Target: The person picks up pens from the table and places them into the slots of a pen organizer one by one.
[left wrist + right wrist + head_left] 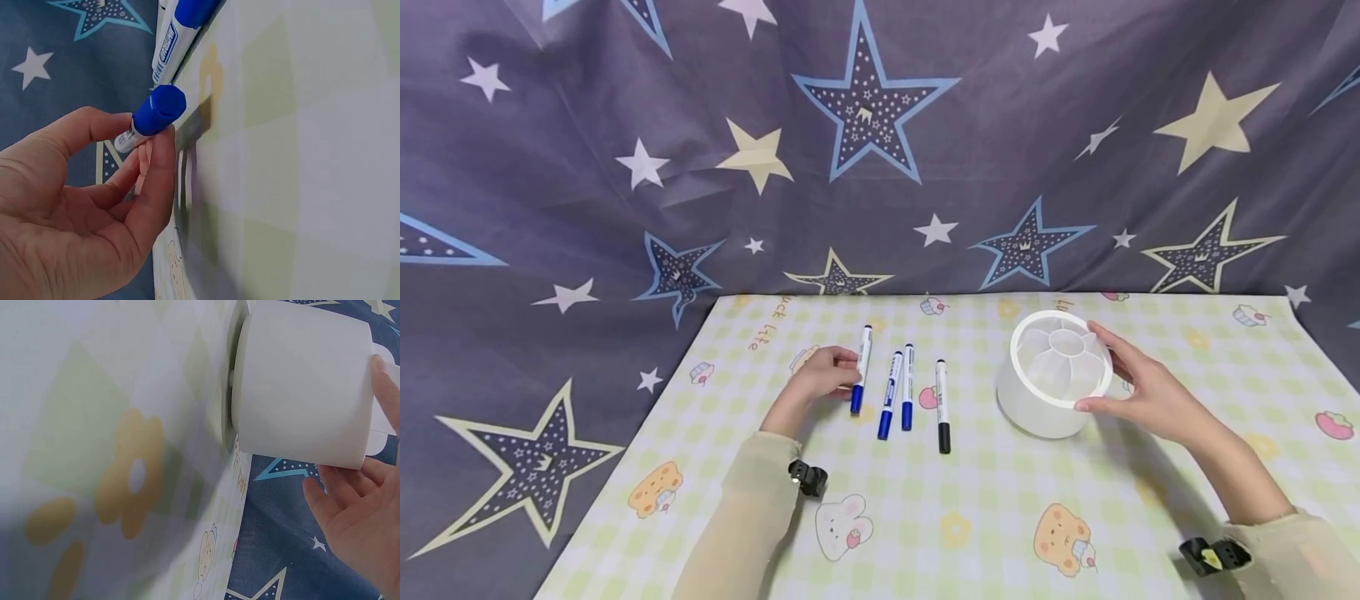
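Note:
My left hand pinches a blue-capped marker between thumb and fingers. In the left wrist view that marker's blue cap points toward the camera, and a shadow falls on the cloth beside it. To its right lie two more blue-capped markers and a black-capped marker. With thumb and fingers spread around its rim, my right hand holds a round white pen holder with petal-shaped compartments. The right wrist view shows the holder's smooth side wall; its compartments hold no markers.
A pale green checked tablecloth with cartoon prints covers the table. Behind the table's far edge hangs a dark curtain with star prints. Each wrist carries a small black camera.

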The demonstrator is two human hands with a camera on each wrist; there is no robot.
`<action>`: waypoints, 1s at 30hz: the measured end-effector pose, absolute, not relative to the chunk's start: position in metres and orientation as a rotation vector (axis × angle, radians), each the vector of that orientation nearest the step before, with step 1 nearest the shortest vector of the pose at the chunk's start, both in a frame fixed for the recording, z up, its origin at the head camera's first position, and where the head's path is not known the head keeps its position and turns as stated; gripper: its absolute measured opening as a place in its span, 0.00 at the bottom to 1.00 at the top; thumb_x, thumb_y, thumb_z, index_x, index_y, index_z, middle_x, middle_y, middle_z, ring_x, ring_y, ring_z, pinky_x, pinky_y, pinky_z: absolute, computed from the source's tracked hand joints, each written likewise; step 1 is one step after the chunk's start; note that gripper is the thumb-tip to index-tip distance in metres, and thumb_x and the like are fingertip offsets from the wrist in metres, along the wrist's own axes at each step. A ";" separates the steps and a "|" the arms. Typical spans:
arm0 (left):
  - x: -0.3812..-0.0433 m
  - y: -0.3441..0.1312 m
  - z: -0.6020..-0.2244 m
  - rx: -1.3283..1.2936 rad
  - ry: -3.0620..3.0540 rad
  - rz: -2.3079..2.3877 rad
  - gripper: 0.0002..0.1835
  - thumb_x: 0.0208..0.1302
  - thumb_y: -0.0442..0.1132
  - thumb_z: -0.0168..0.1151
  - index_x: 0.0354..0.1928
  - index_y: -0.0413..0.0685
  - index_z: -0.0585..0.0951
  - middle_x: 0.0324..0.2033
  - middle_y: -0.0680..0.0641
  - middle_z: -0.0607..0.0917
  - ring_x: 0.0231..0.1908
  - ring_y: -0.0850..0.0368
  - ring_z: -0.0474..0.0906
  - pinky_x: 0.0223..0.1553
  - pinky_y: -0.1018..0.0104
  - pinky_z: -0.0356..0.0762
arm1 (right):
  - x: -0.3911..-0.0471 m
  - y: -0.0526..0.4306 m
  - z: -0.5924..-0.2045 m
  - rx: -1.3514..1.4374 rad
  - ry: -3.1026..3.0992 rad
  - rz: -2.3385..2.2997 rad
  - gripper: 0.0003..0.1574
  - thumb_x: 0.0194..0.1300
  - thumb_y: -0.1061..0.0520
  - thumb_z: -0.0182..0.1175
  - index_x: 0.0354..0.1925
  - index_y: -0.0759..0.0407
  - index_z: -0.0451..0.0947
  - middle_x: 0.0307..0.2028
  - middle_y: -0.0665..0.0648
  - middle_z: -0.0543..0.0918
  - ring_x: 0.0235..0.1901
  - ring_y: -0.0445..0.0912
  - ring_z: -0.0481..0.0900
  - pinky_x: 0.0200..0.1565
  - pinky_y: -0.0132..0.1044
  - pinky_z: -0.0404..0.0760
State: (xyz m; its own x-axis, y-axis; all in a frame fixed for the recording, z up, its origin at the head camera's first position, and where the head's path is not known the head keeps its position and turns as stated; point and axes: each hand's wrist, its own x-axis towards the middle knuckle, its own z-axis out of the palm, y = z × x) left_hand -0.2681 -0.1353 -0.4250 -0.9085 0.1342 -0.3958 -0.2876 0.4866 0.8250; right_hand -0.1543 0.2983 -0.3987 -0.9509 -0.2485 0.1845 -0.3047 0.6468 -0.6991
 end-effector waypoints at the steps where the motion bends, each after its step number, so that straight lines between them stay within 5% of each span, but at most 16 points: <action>1: -0.268 -0.135 -0.424 -0.128 2.327 1.416 0.24 0.63 0.28 0.61 0.62 0.35 0.72 0.51 0.40 0.79 0.38 0.56 0.80 0.41 0.65 0.88 | -0.154 0.298 -0.398 0.467 -2.785 1.201 0.67 0.54 0.54 0.76 0.79 0.55 0.45 0.74 0.74 0.56 0.65 0.74 0.65 0.53 0.02 0.56; 16: -0.262 -0.131 -0.416 0.034 2.344 1.622 0.25 0.63 0.26 0.59 0.62 0.33 0.69 0.60 0.32 0.75 0.39 0.53 0.82 0.46 0.60 0.88 | -0.154 0.298 -0.398 0.455 -2.778 1.214 0.66 0.54 0.54 0.76 0.79 0.55 0.46 0.74 0.74 0.57 0.65 0.74 0.66 0.53 0.03 0.57; 30: -0.253 -0.127 -0.410 0.144 2.358 1.819 0.24 0.62 0.25 0.61 0.60 0.39 0.70 0.52 0.38 0.80 0.39 0.59 0.84 0.42 0.60 0.89 | -0.153 0.297 -0.398 0.454 -2.775 1.211 0.67 0.53 0.54 0.76 0.79 0.56 0.46 0.73 0.75 0.58 0.64 0.75 0.66 0.53 0.02 0.56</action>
